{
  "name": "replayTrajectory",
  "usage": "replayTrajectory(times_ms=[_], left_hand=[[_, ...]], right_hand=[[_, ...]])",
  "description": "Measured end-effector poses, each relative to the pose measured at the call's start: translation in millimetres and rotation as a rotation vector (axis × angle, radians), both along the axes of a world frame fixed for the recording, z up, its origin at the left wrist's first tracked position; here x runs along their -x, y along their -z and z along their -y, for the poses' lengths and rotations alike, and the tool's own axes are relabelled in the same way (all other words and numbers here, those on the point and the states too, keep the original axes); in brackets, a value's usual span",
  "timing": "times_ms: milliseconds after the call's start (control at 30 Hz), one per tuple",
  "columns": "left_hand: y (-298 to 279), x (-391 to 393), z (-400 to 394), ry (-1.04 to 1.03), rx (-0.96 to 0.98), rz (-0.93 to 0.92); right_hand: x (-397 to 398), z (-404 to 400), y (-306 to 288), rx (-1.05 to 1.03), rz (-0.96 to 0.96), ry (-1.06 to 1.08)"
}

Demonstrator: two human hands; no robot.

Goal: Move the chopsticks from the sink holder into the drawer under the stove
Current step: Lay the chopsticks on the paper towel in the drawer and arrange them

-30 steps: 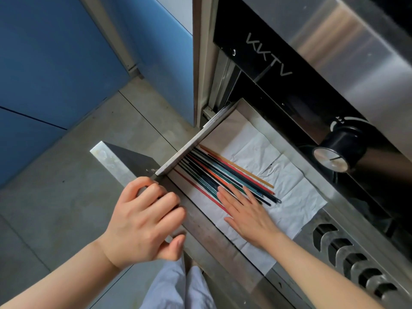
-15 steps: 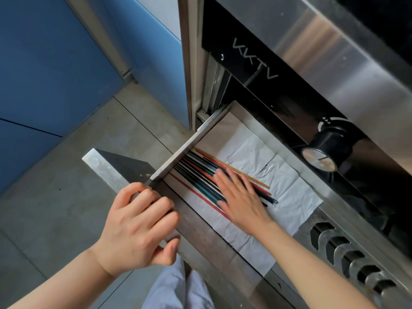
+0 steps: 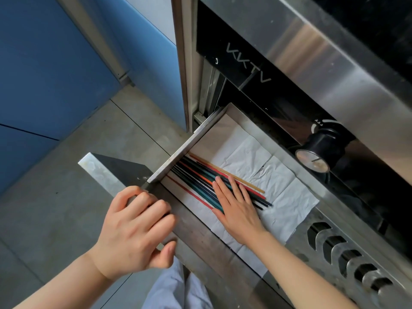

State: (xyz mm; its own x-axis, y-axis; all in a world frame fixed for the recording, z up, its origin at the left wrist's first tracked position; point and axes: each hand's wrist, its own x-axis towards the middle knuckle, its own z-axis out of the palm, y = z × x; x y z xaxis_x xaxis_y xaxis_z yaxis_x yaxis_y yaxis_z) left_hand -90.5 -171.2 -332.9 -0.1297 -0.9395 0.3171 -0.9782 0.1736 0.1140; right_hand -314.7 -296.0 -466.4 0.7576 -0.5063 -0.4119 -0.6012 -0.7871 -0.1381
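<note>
A steel drawer (image 3: pixel 178 155) stands pulled out from under the stove, lined with white paper (image 3: pixel 287 186). Several coloured chopsticks (image 3: pixel 200 172) (dark teal, black, red, orange, one wooden) lie side by side on the paper along the drawer's left wall. My right hand (image 3: pixel 236 208) rests flat on top of them, fingers spread and straight, covering their near halves. My left hand (image 3: pixel 136 230) curls over the drawer's front panel (image 3: pixel 100 170), gripping its top edge.
The stove's black front with a round black knob (image 3: pixel 316 155) overhangs the drawer at the right. A vented steel panel (image 3: pixel 347 255) lies at lower right. Blue cabinet doors (image 3: pixel 44 74) and a grey tiled floor (image 3: pixel 55 208) fill the left. My light trousers (image 3: pixel 174 288) show below.
My right hand has slid a little further along the chopsticks, staying flat on them. The left hand keeps its grip on the drawer front. The view has shifted slightly.
</note>
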Motion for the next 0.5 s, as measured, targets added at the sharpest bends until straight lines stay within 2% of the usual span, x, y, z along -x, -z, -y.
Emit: replayTrajectory(times_ms=[167,333,500], left_hand=[[0,-1,0,0.001,0.009,-0.002],[0,1,0,0.004,0.015,-0.004],[-1,0,1,0.006,0.016,-0.005]], right_hand=[[13,15,0,0.018,-0.037,0.172],[11,-7,2,-0.019,-0.099,0.18],[-3,-18,3,-0.003,-0.063,0.255]])
